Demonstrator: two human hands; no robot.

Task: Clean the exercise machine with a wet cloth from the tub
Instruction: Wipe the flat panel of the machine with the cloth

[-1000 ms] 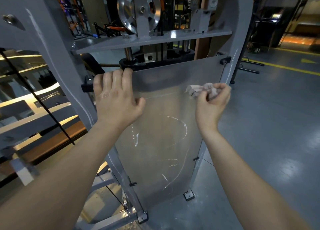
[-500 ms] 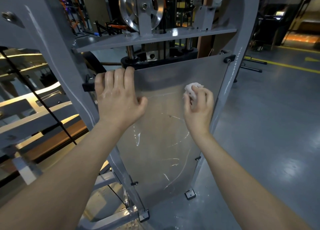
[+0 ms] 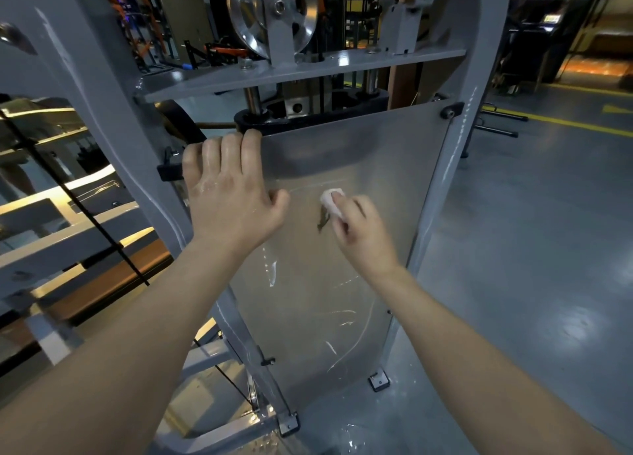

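The left hand point(image 3: 229, 194) lies flat on the clear panel point(image 3: 359, 146) of the exercise machine point(image 3: 452, 180). Its fingers are straight, the tips reach the top edge of the panel, and it grasps nothing. Just to the right of its thumb, the right hand point(image 3: 359, 228) holds a small white cloth point(image 3: 331, 197) bunched under its curled fingers and presses it on the same panel. A dark mark point(image 3: 322, 221) is just below the cloth, beside the right hand. Thin wet streaks shine on the panel below both wrists. Above the left fingertips stands a metal pulley wheel point(image 3: 248, 16).
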